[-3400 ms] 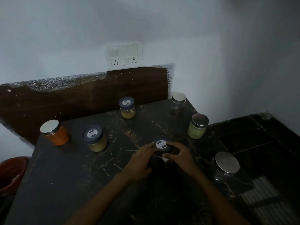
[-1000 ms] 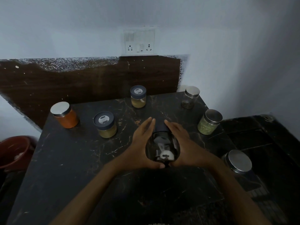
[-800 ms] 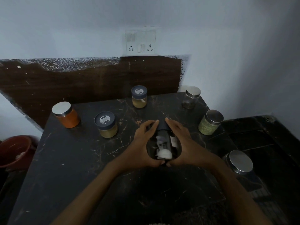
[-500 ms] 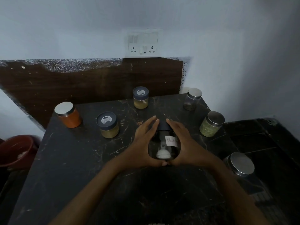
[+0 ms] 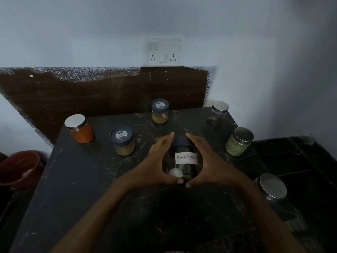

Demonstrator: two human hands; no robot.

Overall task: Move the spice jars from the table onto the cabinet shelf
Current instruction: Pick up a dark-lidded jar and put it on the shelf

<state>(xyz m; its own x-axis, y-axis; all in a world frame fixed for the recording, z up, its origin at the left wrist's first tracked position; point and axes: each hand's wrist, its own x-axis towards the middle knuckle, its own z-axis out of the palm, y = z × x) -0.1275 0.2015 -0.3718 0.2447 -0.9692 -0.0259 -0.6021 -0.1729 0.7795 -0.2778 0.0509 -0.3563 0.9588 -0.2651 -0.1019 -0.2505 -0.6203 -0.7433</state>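
Note:
Both hands hold a dark glass jar [image 5: 183, 161] above the black marble table [image 5: 82, 179], tilted with its lid away from me and a white "Black Pepper" label facing up. My left hand [image 5: 155, 165] cups its left side, my right hand [image 5: 207, 165] its right side. Other jars stand on the table: an orange jar with a steel lid [image 5: 80, 128], two yellow-filled jars with dark lids [image 5: 123, 140] [image 5: 160, 111], a nearly empty glass jar [image 5: 218, 113], a green-filled jar [image 5: 238, 141] and a steel-lidded jar [image 5: 272, 187] at the right edge.
A brown backsplash panel [image 5: 91, 94] and a white wall with a socket plate [image 5: 164, 50] stand behind the table. A red bucket [image 5: 20, 167] sits low at the left. Dark floor tiles [image 5: 300, 161] lie to the right. No cabinet shelf is in view.
The jar was lifted off the table and tilted, then turned in my hands until its label came to face up. The view shifted slightly.

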